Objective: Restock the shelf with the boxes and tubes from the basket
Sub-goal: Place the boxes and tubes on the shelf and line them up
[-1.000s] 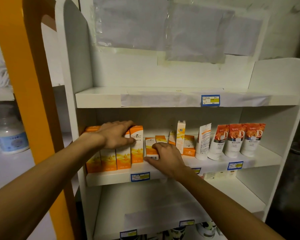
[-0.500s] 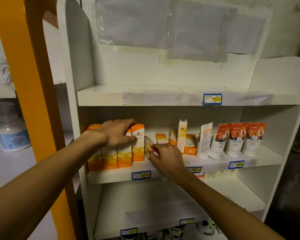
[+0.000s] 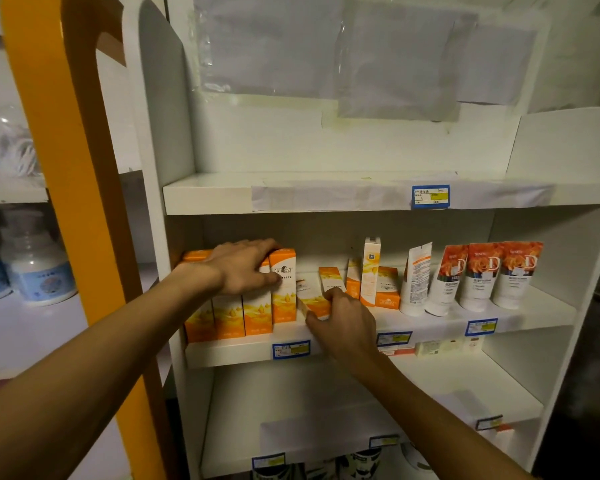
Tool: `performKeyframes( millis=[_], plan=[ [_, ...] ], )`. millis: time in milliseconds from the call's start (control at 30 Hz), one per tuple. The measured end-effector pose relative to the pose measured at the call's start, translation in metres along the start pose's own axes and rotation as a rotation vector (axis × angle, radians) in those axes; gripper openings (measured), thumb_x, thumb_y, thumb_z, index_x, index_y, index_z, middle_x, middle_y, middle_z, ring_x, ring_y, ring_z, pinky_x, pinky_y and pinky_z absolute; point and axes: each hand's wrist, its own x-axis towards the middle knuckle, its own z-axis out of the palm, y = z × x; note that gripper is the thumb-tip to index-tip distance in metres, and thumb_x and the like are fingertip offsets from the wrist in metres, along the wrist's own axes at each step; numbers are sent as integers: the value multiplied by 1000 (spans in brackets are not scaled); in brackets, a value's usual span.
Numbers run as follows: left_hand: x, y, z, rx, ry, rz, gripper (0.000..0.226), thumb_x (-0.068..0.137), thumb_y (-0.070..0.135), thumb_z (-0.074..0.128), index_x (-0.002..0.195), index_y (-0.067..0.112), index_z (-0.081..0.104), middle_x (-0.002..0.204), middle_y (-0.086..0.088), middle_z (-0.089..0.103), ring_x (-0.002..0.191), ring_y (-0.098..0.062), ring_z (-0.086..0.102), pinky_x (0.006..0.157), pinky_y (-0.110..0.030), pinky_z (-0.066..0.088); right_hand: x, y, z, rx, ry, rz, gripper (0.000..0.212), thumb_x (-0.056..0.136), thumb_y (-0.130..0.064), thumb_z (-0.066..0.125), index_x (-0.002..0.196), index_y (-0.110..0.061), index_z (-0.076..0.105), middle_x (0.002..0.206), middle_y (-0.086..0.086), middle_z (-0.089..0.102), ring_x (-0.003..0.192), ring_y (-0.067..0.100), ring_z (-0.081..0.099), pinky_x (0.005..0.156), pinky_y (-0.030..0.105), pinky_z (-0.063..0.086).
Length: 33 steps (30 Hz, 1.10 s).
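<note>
My right hand [image 3: 343, 327] pinches the small orange box [image 3: 310, 299], which looks like light, crushable card, so I'd hold its side edges. At nine o'clock, my left hand [image 3: 243, 268] rests spread over the box row [image 3: 257, 306].

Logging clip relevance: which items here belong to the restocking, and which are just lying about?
Job: left hand steadying orange box row; right hand standing up a box; rose tubes; middle shelf.
Lying about: white jars, yellow post.

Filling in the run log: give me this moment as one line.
left hand: rests on box row | right hand: pinches small box, tilted beside row | shelf: middle | tubes: right
</note>
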Motion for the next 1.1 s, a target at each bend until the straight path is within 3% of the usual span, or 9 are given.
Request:
performKeyframes(
  millis=[233,367,533,633,667,800,900,1000,1100],
  plan=[
    [-2,2,-2,0,-12,-4,58,89,59,57,138,33,40,133,4,57,119,-20,55,99,-44,47,11,3,-15,-69,-191,90,50,85,-65,56,108,-20,62,100,-4,68,86,14,62,61,25,47],
    [-3,4,-4,-19,-20,-7,58,90,57,58,139,32,40,134,4,57,119,-20,55,99,-43,47,15,2,-13,-2,-209,134,40,85,-54,64,103,-19,67,92,-3,68,83,14,64,73,31,57],
    [-2,4,-3,-23,-16,-3,57,91,56,59,139,32,40,133,3,57,118,-19,55,97,-39,47,15,19,-28,516,-208,331,33,81,-44,75,98,-16,70,94,1,70,89,16,65,74,34,59],
    [-1,2,-2,-22,-15,-7,58,90,58,58,139,34,39,134,4,57,119,-19,55,97,-40,47,3,16,-34,896,-220,386,35,82,-25,77,111,-12,62,108,3,64,91,15,63,55,20,53],
    [0,2,-2,-20,-15,-6,58,90,58,58,139,34,39,133,5,57,119,-19,55,97,-40,47,1,15,-33,943,-222,369,38,82,-22,78,114,-13,58,111,2,62,90,12,62,57,19,53],
    [0,2,-2,-25,-18,-2,60,90,59,58,141,35,38,134,6,57,119,-18,55,96,-39,47,-3,3,-20,888,-178,227,57,77,-17,82,123,-20,48,118,-4,63,101,13,65,73,24,59],
    [0,1,-3,-35,-37,-7,68,86,66,58,142,36,36,135,6,56,120,-17,55,97,-40,48,-7,-4,-5,674,-122,99,66,76,-22,83,133,-19,50,125,-6,62,113,15,62,90,38,58],
    [-1,2,-4,-36,-64,-28,81,80,71,61,146,35,31,139,7,53,124,-18,54,100,-40,46,-7,-8,3,501,-107,17,65,77,-34,82,134,-21,54,130,-2,62,119,18,59,95,44,55],
    [-1,3,-4,-18,-62,-23,88,77,70,65,149,35,28,143,5,51,128,-20,51,104,-42,45,-1,-15,6,473,-134,-6,66,80,-33,79,139,-20,51,134,-1,61,122,19,59,97,39,54]
  ],
)
